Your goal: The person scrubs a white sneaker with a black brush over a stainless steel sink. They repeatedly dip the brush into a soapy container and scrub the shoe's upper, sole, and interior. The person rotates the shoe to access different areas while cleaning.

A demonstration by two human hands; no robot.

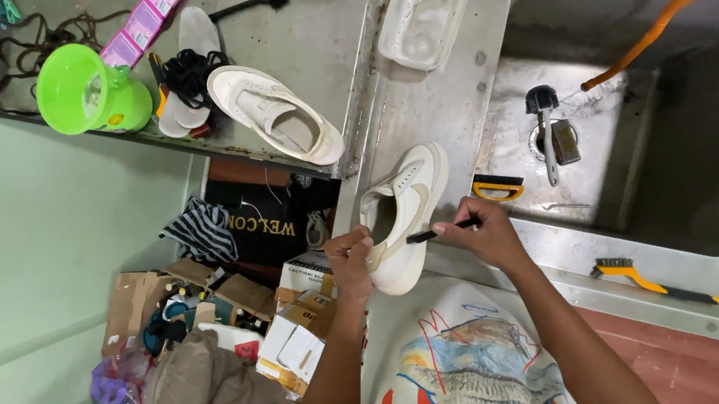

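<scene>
Head view: white shoe (403,215) toe points up-right, seemingly.

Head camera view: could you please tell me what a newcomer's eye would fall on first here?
First, the cream sneaker at the centre, resting on the steel sink's edge, gripped at its heel by the left hand while the right hand holds a thin black tool against its side. Next, the bright green jug on the counter at upper left, and the orange hose across the basin at upper right.

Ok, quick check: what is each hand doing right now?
Left hand: closed on the heel end of the white shoe, steadying it at the sink edge.
Right hand: closed on a thin black brush, tip at the shoe.
</scene>
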